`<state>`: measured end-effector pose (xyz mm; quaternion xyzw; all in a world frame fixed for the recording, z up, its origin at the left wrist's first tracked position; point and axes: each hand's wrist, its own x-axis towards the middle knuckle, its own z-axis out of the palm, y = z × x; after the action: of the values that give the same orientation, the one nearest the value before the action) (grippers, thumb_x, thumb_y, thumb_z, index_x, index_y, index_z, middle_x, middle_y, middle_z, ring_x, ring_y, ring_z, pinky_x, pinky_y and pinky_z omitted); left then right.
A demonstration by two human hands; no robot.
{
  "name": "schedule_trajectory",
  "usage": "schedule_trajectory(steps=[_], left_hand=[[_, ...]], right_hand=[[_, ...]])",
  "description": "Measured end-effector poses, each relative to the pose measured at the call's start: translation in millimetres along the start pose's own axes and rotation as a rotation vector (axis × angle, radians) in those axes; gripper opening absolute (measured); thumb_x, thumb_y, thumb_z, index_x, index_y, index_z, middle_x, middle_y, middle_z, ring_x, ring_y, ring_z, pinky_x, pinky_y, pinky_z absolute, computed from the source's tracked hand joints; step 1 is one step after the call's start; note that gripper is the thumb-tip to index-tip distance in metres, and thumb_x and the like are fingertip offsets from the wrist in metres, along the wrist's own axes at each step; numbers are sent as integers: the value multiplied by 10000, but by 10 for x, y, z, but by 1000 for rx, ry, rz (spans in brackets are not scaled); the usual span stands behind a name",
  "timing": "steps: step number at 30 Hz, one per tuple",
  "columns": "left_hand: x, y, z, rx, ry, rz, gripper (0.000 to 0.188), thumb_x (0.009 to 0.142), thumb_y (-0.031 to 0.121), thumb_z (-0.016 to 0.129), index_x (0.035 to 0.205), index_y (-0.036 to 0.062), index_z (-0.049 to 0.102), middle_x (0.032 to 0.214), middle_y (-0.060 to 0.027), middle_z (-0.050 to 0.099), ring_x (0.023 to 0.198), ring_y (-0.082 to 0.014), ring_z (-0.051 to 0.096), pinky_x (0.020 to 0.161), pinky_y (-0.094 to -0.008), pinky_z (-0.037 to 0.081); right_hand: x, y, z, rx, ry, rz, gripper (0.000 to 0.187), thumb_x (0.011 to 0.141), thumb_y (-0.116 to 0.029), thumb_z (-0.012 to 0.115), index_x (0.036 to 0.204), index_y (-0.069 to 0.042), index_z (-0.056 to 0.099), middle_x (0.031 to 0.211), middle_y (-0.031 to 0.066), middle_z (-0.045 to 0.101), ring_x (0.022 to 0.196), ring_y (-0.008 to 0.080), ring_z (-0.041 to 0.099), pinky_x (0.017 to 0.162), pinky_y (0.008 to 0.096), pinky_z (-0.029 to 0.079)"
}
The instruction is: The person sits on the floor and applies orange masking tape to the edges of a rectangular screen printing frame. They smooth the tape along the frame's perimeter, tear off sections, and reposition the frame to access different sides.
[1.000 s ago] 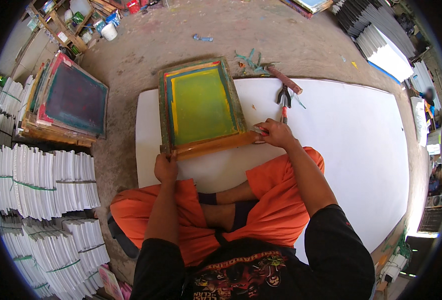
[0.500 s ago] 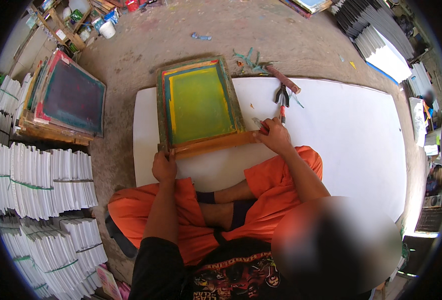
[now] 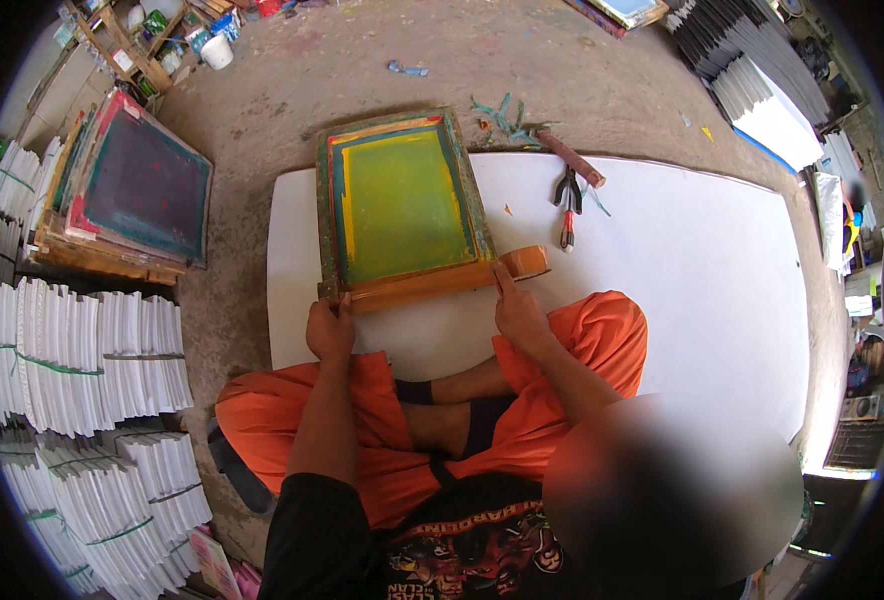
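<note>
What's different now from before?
The right grip moved left and nearer the body, a finger now on the brown tape. The tape's right end sticks out free. The red tool that grip held is out of sight. The left grip, yellow-green screen and pliers stayed put.

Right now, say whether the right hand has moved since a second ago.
Yes: the right hand has moved leftward and lower in view, away from the pliers.

Glossy brown tape (image 3: 432, 288); wooden frame (image 3: 326, 225) (rough, paint-stained).
</note>
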<state>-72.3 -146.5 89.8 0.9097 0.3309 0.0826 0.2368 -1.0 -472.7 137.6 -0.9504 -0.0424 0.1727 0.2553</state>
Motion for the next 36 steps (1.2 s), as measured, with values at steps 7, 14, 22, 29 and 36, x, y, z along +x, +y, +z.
schedule_trajectory(steps=[7, 14, 22, 29, 36], left_hand=[[21, -9, 6, -24, -22, -28, 369, 933, 444, 703, 944, 76, 726, 979, -134, 704, 896, -345, 699, 784, -458, 540], [32, -12, 17, -6, -16, -32, 356, 931, 437, 704, 934, 81, 725, 969, -134, 704, 893, -347, 698, 780, -460, 541], [38, -67, 65, -27, 23, -21, 362, 928, 437, 703, 917, 75, 706, 958, -136, 695, 871, -354, 689, 752, -466, 533], [28, 17, 36, -26, -10, -1, 361, 926, 439, 705, 911, 78, 708, 950, -139, 690, 866, -358, 687, 749, -473, 530], [23, 68, -23, 18, -31, -61, 354, 924, 438, 708, 912, 85, 715, 970, -134, 701, 882, -351, 696, 766, -466, 540]], right_hand=[[35, 3, 11, -62, -26, -23, 717, 920, -107, 558, 1583, -159, 289, 908, 316, 690, 891, 502, 678, 830, 612, 522], [260, 74, 173, 141, 222, -92, 447, 984, -110, 528, 1419, -97, 431, 880, 279, 675, 753, 440, 679, 697, 550, 531], [913, -184, 395, 888, 423, 47, 212, 1031, -108, 517, 1222, -50, 445, 938, 154, 695, 857, 306, 727, 687, 473, 560], [1172, 79, 589, 625, 502, 0, 182, 1051, -100, 490, 1225, -56, 457, 874, 104, 628, 682, 169, 645, 587, 354, 518], [80, 42, 51, 185, 297, -96, 458, 971, -96, 538, 1421, -97, 451, 964, 305, 681, 818, 489, 674, 729, 574, 526]])
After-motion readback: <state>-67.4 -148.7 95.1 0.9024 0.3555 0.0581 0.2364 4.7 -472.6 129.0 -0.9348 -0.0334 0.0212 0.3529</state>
